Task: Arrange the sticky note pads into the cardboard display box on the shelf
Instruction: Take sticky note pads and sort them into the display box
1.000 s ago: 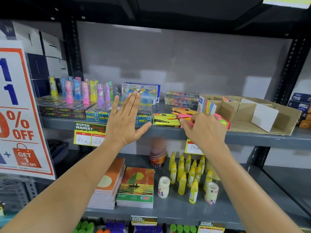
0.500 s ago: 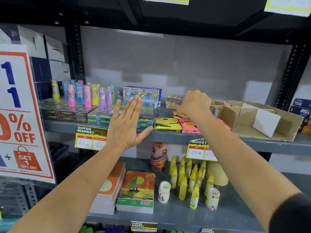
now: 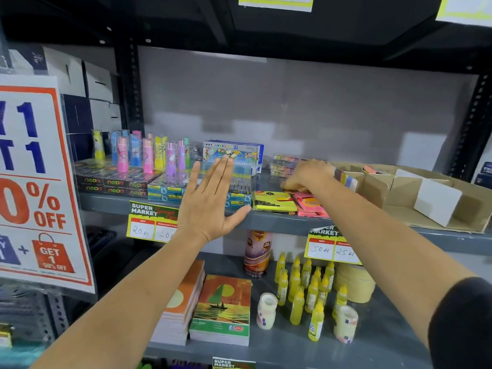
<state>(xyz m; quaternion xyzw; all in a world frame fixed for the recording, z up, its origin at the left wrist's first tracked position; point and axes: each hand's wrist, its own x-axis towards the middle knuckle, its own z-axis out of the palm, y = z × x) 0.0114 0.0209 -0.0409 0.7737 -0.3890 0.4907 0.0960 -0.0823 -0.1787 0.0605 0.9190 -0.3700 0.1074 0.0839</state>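
The cardboard display box (image 3: 470,209) lies on the grey shelf (image 3: 269,222) at the right, with open compartments and a white divider (image 3: 436,206). A striped multicolour pad (image 3: 347,180) stands in its leftmost compartment. Left of the box lie loose sticky note pads: a yellow one (image 3: 274,201) and pink ones (image 3: 310,205) at the front. My right hand (image 3: 310,174) reaches over them, fingers curled down and closed on a pad at the back of the pile, mostly hidden under the hand. My left hand (image 3: 210,203) hovers flat and open at the shelf's front edge, holding nothing.
Pen boxes (image 3: 170,189), upright colourful erasers (image 3: 149,161) and an oil pastel box (image 3: 231,154) fill the shelf's left half. Small plastic cases (image 3: 283,166) stand behind the pads. Below are notebooks (image 3: 223,307), glue bottles (image 3: 306,288) and tape rolls. A sale sign (image 3: 34,182) hangs at left.
My right hand carried a pad from the pile up to the box's left compartment, then came back down onto the pile. The left hand stayed flat and open.
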